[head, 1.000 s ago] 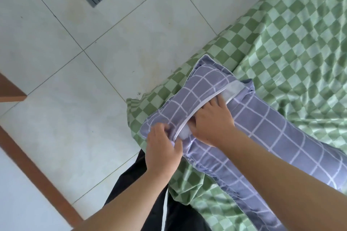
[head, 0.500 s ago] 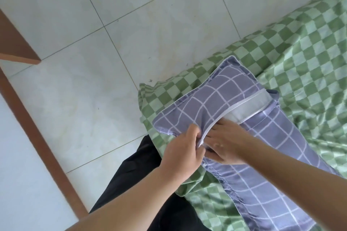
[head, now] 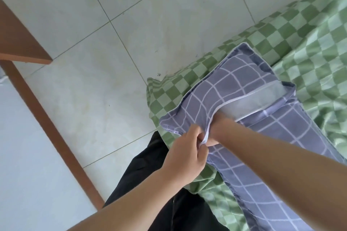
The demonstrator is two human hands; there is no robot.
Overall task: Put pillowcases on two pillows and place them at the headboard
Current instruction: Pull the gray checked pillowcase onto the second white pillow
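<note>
A: What is the central item, and where does it lie?

B: 1 pillowcase [head: 231, 88], grey-violet with a white grid, sits on the corner of the bed. Its open end points toward 11 o'clock; the rest runs off toward 5 o'clock. Through the slit a pale strip of the pillow [head: 249, 102] shows.

A: State of each hand?

B: The left hand [head: 185, 157], entering from 7 o'clock, is clenched on the white-piped hem of the opening, pinching it between thumb and curled fingers. The right hand [head: 216, 133], entering from 4 o'clock, goes into the opening up to the wrist; its fingers are hidden by the cloth, so I cannot tell whether they grasp anything.

A: Do the 2 hands meet?

B: They lie just beside each other at the hem, with the fabric edge between them.

A: What carries the item?

B: A green-and-pale checked bedsheet [head: 300, 33], creased, covering the bed from 1 o'clock to 5 o'clock; its corner hangs over the edge just beside the pillowcase.

A: And the surround?

B: Pale tiled floor [head: 116, 58] fills 9 o'clock to 12 o'clock. Brown wooden furniture [head: 20, 41] stands at 9 o'clock. Black trousers [head: 150, 170] of the person show at 6 o'clock, below the forearms.
</note>
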